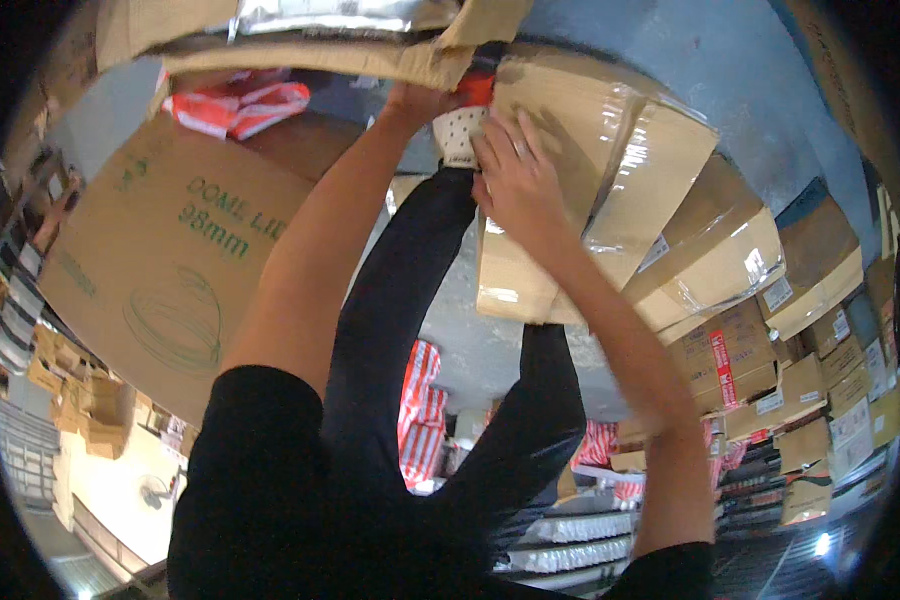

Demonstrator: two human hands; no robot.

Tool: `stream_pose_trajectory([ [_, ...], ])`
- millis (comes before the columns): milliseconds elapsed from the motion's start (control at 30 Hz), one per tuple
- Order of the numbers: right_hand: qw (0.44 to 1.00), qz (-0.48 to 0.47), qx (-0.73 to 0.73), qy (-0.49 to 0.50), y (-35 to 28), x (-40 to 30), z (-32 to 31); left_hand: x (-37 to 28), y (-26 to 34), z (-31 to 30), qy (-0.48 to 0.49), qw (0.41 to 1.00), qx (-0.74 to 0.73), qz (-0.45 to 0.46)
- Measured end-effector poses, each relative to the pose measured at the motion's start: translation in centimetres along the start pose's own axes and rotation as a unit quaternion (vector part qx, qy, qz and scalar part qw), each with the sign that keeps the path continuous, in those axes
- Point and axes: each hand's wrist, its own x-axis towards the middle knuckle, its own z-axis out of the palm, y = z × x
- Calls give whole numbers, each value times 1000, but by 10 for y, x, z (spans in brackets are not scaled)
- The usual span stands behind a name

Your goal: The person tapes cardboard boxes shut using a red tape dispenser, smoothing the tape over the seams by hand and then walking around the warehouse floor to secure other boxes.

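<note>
My left hand [418, 103] reaches to the lower edge of an open cardboard box [322, 64]. Its fingers are mostly hidden by the box flap. My right hand [521, 176] lies against the left side of a taped cardboard box [547, 97], with its fingers apart and a ring on one of them. Between the two hands shows a pale perforated clog [459, 139] on my foot. Silvery plastic wrapping [337, 13] fills the top of the open box.
A large carton with printed writing and a lid drawing [172, 292] stands at left, a red-and-white striped bag [232, 109] behind it. Taped cartons [712, 262] line the right. Another striped bag [420, 420] lies behind my legs. A person in striped clothing [16, 322] is at far left.
</note>
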Motion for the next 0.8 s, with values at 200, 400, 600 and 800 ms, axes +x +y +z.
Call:
stream_pose_trajectory([
  [200,733,411,540,53,5,52,49,45,82,-15,30,976,-2,-218],
  [400,479,488,724,94,2,61,72,53,87,-10,71,969,-92,-216],
  [600,475,489,729,57,-22,87,98,23,49,23,29,922,-195,-332],
  [800,516,521,598,323,159,48,202,63,115,-45,-255,920,-181,-238],
])
